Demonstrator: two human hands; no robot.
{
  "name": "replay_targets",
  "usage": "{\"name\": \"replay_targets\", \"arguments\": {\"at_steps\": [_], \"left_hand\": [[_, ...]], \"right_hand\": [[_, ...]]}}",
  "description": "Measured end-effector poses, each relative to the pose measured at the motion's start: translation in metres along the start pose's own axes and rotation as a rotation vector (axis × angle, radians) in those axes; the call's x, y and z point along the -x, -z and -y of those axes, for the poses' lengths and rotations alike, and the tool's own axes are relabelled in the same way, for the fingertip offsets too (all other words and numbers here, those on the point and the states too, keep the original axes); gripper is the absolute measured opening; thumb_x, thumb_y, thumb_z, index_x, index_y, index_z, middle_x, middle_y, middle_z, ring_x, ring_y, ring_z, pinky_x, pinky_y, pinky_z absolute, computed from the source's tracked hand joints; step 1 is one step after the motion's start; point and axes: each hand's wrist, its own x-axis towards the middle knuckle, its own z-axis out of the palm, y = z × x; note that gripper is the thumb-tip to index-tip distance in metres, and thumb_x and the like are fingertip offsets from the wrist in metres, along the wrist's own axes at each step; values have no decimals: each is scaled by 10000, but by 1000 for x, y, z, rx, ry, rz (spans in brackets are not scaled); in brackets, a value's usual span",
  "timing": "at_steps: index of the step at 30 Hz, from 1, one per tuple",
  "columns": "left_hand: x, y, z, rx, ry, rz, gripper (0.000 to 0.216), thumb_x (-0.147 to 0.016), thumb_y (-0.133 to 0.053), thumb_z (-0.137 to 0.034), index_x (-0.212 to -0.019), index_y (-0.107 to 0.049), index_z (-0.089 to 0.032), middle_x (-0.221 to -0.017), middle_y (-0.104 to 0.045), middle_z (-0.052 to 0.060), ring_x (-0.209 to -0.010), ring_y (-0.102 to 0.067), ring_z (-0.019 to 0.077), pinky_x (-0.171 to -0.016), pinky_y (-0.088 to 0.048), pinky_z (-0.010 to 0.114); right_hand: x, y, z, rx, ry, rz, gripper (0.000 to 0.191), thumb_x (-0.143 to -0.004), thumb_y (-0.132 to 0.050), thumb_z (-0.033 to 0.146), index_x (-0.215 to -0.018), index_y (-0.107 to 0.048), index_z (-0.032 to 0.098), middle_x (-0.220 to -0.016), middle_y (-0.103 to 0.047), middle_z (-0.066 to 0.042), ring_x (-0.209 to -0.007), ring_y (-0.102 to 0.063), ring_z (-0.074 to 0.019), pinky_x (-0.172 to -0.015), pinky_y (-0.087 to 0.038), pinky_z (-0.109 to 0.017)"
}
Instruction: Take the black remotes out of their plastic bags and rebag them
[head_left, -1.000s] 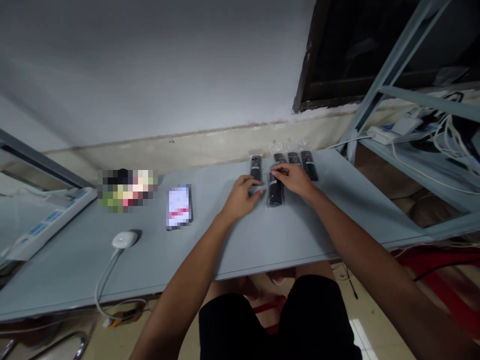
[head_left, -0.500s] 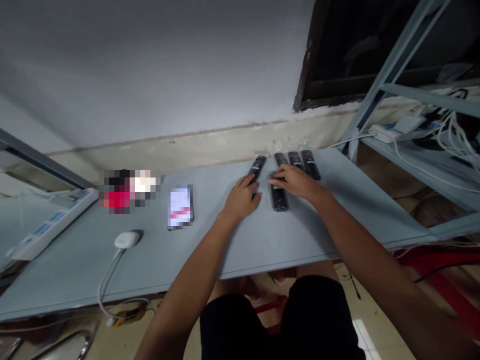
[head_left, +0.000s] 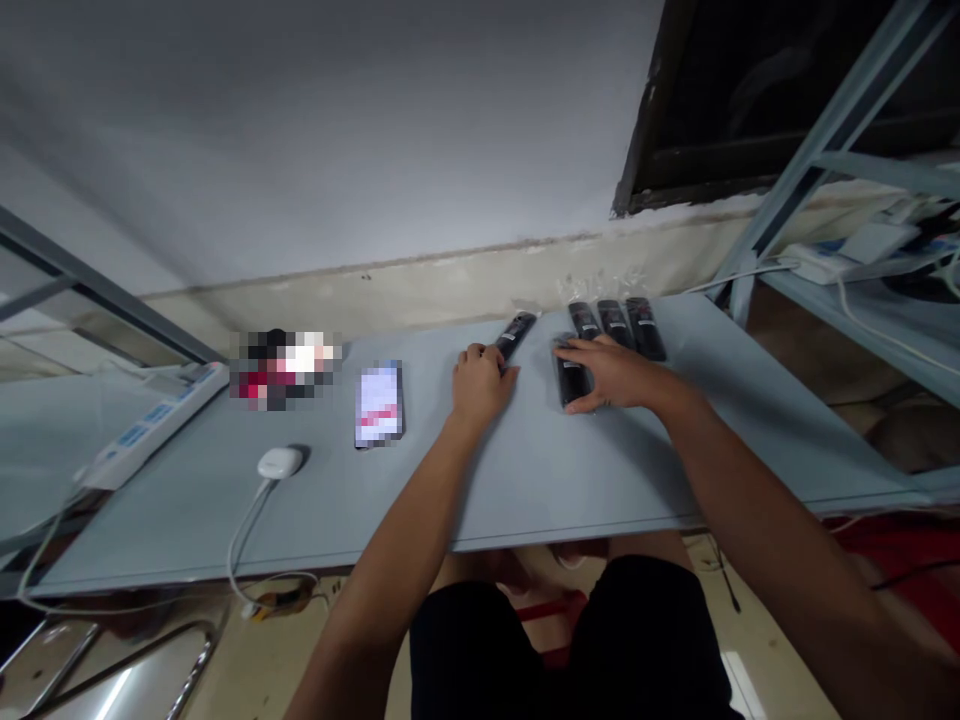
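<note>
My left hand (head_left: 480, 385) has its fingers closed around the near end of a black remote control (head_left: 516, 336) in clear plastic, which lies slanted on the grey-blue table (head_left: 517, 480). Over a second wrapped remote control (head_left: 573, 380) is my right hand (head_left: 613, 372), its fingers at the far end and its thumb at the near end, gripping it on the tabletop. Just behind that hand, three more black remote controls (head_left: 615, 322) in clear bags lie side by side near the wall. My right hand partly covers the nearest ends of these.
Left of my hands lies a phone (head_left: 379, 405) with a lit, blurred screen. A white charger (head_left: 280, 463) with a cable sits near the front edge. At the left is a power strip (head_left: 157, 428); metal shelf posts (head_left: 795, 190) stand at both sides.
My right hand has shifted from the far end of its remote control to span it, thumb at the near end. My left fingers have curled tighter around theirs. The view has swung slightly left.
</note>
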Motion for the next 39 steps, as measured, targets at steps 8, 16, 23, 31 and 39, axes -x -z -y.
{"name": "replay_targets", "arguments": {"at_steps": [8, 16, 23, 31, 39], "left_hand": [[-6, 0, 12, 121, 82, -52, 295, -857, -707, -210, -1112, -560, -195, -1043, -715, 155, -987, -674, 313, -873, -515, 423], [-17, 2, 22, 738, -47, -442, 385, -826, -732, -246, -1165, -551, -219, -998, -638, 48, -888, -642, 173, -844, -579, 337], [-12, 22, 14, 971, -78, -608, 360, -937, -739, -452, -1218, -682, -235, -1202, -686, 92, -1076, -663, 183, -894, -614, 303], [-14, 39, 13, 1194, -33, -704, 531, -914, -724, -646, -1293, -708, -275, -1307, -714, 83, -1242, -679, 233, -1026, -588, 356], [-10, 38, 4, 1403, 24, -531, 516, -889, -751, -643, -1234, -772, -260, -1420, -698, 89, -1374, -618, 294, -1103, -564, 462]], "right_hand": [[-19, -14, -6, 88, -4, -131, 871, -789, -825, 524, -1555, -573, 193, -1658, -457, -193, -1565, -305, -488, -1242, -251, -690], [-26, -23, -14, 57, -82, -321, 593, -920, -663, 359, -1479, -643, 162, -1609, -513, -192, -1540, -367, -457, -1229, -308, -681], [-27, -18, 22, -263, -95, -514, 318, -934, -654, 344, -1185, -759, 181, -1176, -750, -155, -1056, -722, -311, -988, -576, -494], [-29, -13, 63, -1442, -499, -65, 408, -1022, -622, 518, -1292, -503, 237, -990, -800, -96, -707, -794, -211, -539, -620, -275], [-30, -7, 50, -1804, -448, 29, 135, -1064, -521, 235, -1091, -637, 171, -856, -803, -80, -655, -774, -147, -562, -625, -183]]}}
